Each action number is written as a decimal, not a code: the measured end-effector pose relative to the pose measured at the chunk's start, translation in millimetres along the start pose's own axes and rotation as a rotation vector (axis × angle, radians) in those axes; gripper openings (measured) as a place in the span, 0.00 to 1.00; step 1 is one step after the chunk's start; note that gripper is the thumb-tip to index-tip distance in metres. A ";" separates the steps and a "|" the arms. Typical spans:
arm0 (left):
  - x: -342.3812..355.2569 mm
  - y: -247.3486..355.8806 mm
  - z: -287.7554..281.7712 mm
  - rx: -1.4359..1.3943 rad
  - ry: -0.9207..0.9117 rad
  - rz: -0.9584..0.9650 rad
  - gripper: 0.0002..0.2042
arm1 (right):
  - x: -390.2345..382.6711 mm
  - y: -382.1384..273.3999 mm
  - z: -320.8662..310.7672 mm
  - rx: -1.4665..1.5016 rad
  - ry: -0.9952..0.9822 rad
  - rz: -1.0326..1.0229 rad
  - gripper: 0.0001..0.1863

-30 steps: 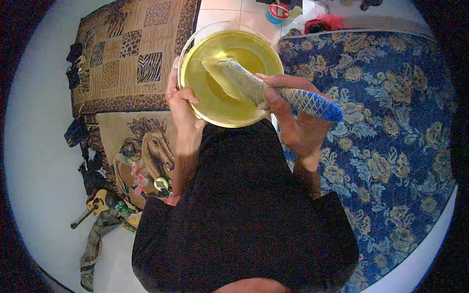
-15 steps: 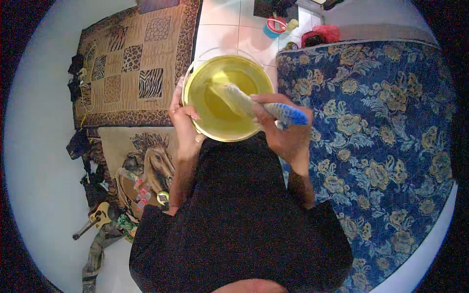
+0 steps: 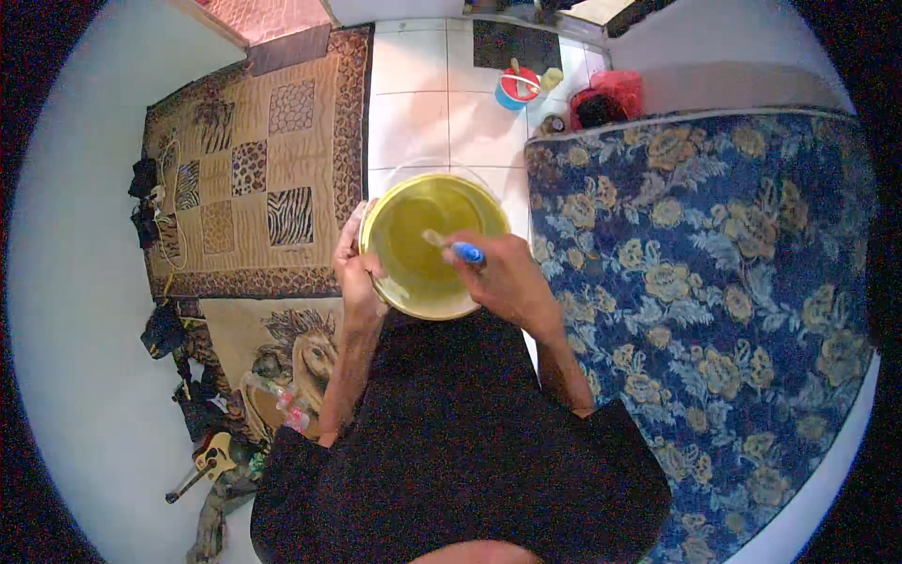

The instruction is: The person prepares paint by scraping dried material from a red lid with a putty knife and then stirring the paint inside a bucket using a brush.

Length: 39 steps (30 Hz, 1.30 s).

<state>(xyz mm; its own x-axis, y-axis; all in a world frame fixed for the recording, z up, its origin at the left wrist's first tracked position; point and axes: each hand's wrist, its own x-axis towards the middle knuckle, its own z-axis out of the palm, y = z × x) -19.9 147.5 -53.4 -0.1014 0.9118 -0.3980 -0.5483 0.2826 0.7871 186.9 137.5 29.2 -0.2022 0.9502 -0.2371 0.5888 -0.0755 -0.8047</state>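
I am holding the bowl at the centre of the frame, over the white floor, my left hand curled around its left rim. My right hand is closed around a blue-handled tool, whose pale tip is dipping into the yellow liquid in the bowl.

I am judging the spill as the main risk: the bowl looks well filled and only one hand is steadying it, so a hard stroke or a slip at the rim could tip liquid onto my dark clothes, the floor, or the flowered blue mattress just right of it. The tool could also slide out of a wet grip.

Toward the top of the frame a small round tub, red and blue, is standing on the floor, with a red bag to its right. Any print on them is too small to make out. At lower left a clear wrapper with pink marks is lying on the patterned rug.
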 end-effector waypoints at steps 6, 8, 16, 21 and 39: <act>79.6 26.2 19.1 0.256 -0.033 -0.061 0.41 | 87.8 14.5 -18.5 0.080 -0.024 -0.046 0.13; 107.2 38.1 36.5 0.373 0.000 -0.126 0.42 | 112.0 24.8 -21.0 0.124 0.039 -0.101 0.13; 209.8 51.7 102.5 0.434 -0.171 -0.095 0.44 | 192.9 18.6 -88.1 0.055 0.229 0.040 0.16; 261.2 42.7 127.9 0.305 -0.105 -0.142 0.44 | 211.5 23.0 -135.1 0.146 0.566 0.012 0.14; 640.6 -130.2 134.9 0.514 -0.142 -0.118 0.42 | 355.9 241.3 -163.9 0.029 0.444 0.752 0.10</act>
<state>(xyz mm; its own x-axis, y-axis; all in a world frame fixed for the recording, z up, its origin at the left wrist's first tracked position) 98.5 734.9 -347.3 0.0683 0.8864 -0.4578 -0.0694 0.4620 0.8842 385.2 507.0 -160.2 0.5592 0.6747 -0.4817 0.4224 -0.7318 -0.5348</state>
